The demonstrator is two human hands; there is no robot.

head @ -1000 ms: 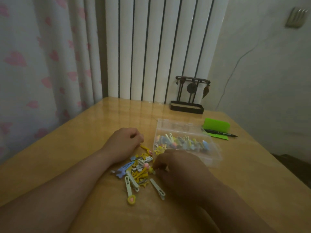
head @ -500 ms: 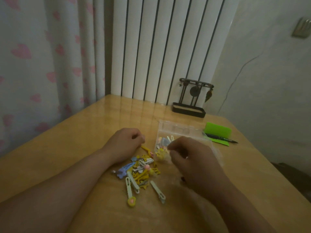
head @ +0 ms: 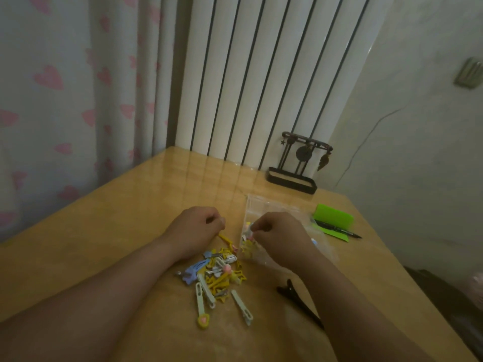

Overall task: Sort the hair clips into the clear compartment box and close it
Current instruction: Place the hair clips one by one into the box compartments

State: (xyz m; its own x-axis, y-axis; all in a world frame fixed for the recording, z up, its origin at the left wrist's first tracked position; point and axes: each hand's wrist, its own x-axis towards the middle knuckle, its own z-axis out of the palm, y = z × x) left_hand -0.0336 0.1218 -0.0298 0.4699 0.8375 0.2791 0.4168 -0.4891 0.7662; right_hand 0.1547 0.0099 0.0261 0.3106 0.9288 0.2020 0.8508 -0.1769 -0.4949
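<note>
A pile of colourful hair clips (head: pixel 217 273) lies on the wooden table between my forearms, with two pale long clips (head: pixel 241 307) at its near edge. The clear compartment box (head: pixel 264 205) stands open just right of the pile, holding several clips at its left end. My right hand (head: pixel 282 239) hovers over the box's left part, fingertips pinched on a small pale clip (head: pixel 250 228). My left hand (head: pixel 194 229) rests as a loose fist at the pile's far edge; a yellow clip (head: pixel 226 239) pokes out beside it.
A black clip (head: pixel 295 296) lies beside my right forearm. A green pad (head: pixel 333 218) with a black pen (head: pixel 337 229) sits right of the box. A dark metal stand (head: pixel 292 178) is at the back edge. The table's right edge is close.
My right hand lifted from the pile and moved up over the box's left end with a small clip. The black clip under it came into view. My left hand stayed put.
</note>
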